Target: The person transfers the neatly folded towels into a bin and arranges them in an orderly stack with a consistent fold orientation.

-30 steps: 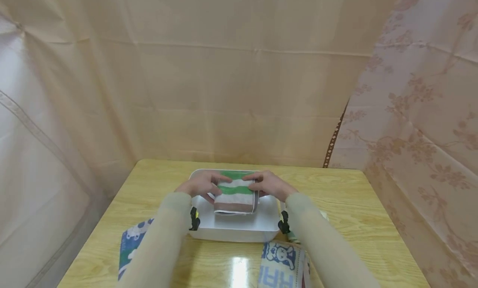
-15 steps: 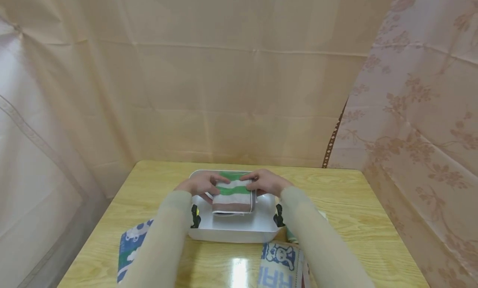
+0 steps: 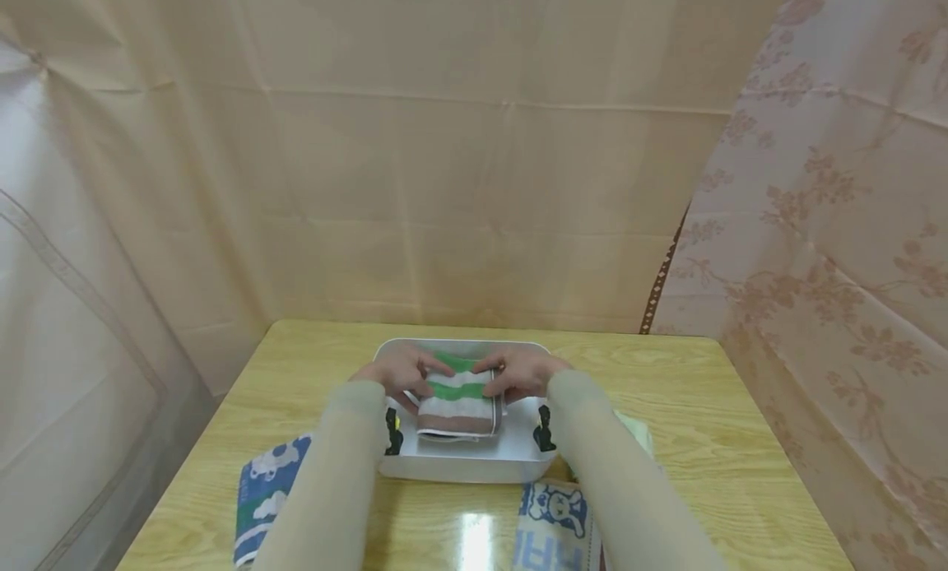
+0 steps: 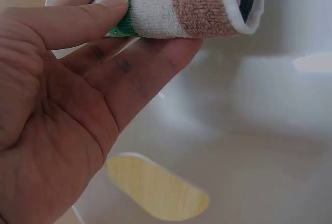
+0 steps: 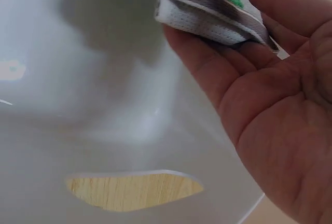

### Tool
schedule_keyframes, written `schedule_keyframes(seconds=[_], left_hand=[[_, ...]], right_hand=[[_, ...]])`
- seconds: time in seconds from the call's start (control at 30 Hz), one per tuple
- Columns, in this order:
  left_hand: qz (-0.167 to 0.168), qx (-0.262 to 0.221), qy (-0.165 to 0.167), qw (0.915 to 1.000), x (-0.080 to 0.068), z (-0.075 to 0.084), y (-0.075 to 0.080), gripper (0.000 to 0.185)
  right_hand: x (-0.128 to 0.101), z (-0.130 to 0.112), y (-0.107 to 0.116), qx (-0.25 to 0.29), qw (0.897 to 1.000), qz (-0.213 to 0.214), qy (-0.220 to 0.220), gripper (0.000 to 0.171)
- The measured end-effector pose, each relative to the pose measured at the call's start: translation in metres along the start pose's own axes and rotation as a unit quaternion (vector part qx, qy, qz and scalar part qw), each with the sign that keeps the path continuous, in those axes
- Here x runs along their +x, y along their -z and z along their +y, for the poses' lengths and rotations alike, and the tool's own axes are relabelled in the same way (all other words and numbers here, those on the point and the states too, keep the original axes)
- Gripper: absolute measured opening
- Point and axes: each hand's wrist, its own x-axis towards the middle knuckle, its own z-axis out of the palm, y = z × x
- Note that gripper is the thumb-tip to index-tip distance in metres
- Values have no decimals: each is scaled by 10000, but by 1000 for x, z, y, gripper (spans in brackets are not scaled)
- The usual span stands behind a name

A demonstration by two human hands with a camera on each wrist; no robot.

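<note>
A folded towel (image 3: pixel 457 408) with green, white and brown stripes is held inside the white plastic bin (image 3: pixel 474 471). My left hand (image 3: pixel 402 373) pinches its left edge, thumb on top and fingers underneath, as the left wrist view shows on the towel (image 4: pixel 155 6). On the opposite edge my right hand (image 3: pixel 521 372) grips it the same way; in the right wrist view the folded layers of the towel (image 5: pixel 202 22) lie over the fingers. The bin's floor shows below the towel in both wrist views.
A blue and green patterned cloth (image 3: pixel 270 489) lies on the wooden table (image 3: pixel 696 439) at the left. Near the front stands a folded cloth with a blue bear print (image 3: pixel 555 522). A pale green cloth (image 3: pixel 635 431) is partly hidden by the right sleeve.
Both hands have lowered the striped towel slightly toward the front of the bin and a little left. The grip stays the same.
</note>
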Motion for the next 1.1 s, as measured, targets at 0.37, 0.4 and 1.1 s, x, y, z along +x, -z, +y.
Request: schedule_keyframes(seconds=[0.37, 0.4, 1.1], left_hand=[[-624, -708, 673, 9933, 6, -7, -11, 39], [-665, -669, 699, 9931, 6, -8, -12, 38], [-1099, -407, 960, 9885, 1, -2, -18, 42]], right_hand=[[-9, -2, -8, -653, 9954, -473, -526, 53], [-10, -2, -9, -709, 9948, -496, -541, 53], [-12, -3, -11, -924, 9869, -924, -950, 57]])
